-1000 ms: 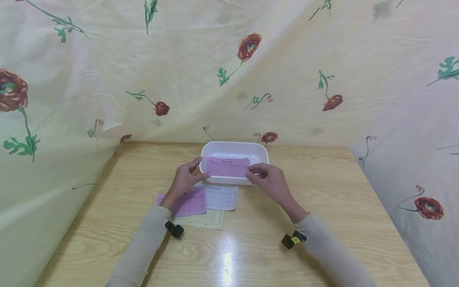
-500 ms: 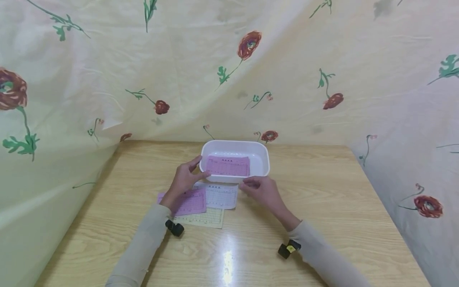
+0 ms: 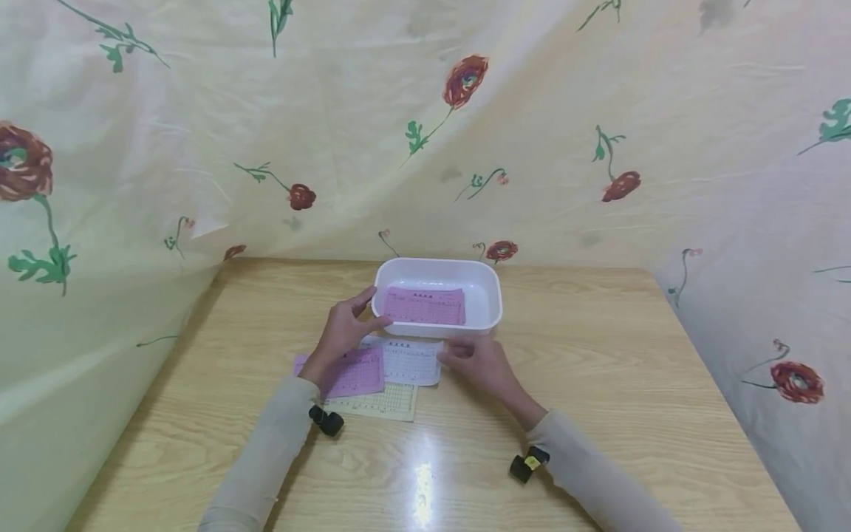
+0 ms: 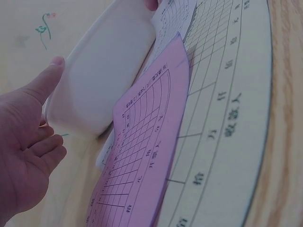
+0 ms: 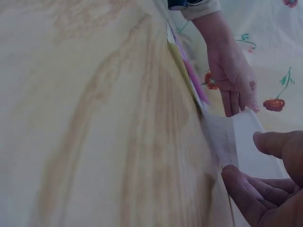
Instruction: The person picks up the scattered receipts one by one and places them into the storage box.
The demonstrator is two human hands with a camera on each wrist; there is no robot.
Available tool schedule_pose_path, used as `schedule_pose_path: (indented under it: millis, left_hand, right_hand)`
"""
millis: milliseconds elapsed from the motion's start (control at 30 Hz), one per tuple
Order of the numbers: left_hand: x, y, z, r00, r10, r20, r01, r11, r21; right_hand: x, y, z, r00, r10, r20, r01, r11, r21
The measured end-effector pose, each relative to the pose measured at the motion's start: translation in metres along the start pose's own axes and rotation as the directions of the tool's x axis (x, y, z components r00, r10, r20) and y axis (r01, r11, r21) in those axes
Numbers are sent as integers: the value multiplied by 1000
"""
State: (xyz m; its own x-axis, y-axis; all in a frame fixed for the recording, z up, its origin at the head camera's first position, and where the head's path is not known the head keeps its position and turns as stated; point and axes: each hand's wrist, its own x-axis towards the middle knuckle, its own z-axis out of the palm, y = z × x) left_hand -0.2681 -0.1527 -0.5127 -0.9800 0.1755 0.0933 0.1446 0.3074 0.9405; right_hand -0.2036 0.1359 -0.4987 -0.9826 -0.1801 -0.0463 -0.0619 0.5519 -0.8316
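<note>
A white plastic box [image 3: 435, 331] stands at the table's back, a pink printed slip [image 3: 425, 306] lying inside. My left hand [image 3: 342, 329] holds its near left corner; in the left wrist view the thumb rests at the rim with the fingers bent beside the wall. In front of the box lie a white slip [image 3: 414, 363], a purple slip [image 3: 359, 373] and a cream slip [image 3: 399, 403], partly overlapping. My right hand [image 3: 482, 363] is at the white slip's right edge. In the right wrist view its thumb and forefinger stand apart, the forefinger by the paper's edge.
The wood-grain table [image 3: 585, 399] extends to both sides and toward the front. A flowered cloth [image 3: 332, 133] hangs behind it and along the sides. Black wrist cameras are strapped near both sleeves.
My right hand has left the pink slip and the box's near rim, coming down toward me to the white slip's right edge. The pink slip stays in the box; my left hand keeps its place.
</note>
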Motion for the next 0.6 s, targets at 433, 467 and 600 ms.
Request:
schedule_pose_path:
  millis: [433,467,600]
  left_hand:
    - [-2,2,1,1000,4,-4,-4,1000,24]
    - [-1,1,1,1000,7,-1,-7,1000,22]
    - [-1,1,1,1000,11,-1,-11,1000,21]
  right_hand:
    - [2,2,11,996,64,54,-67,996,56]
    - [3,2,12,996,66,56,-69,996,57]
    - [5,4,14,996,64,59,-67,997,41]
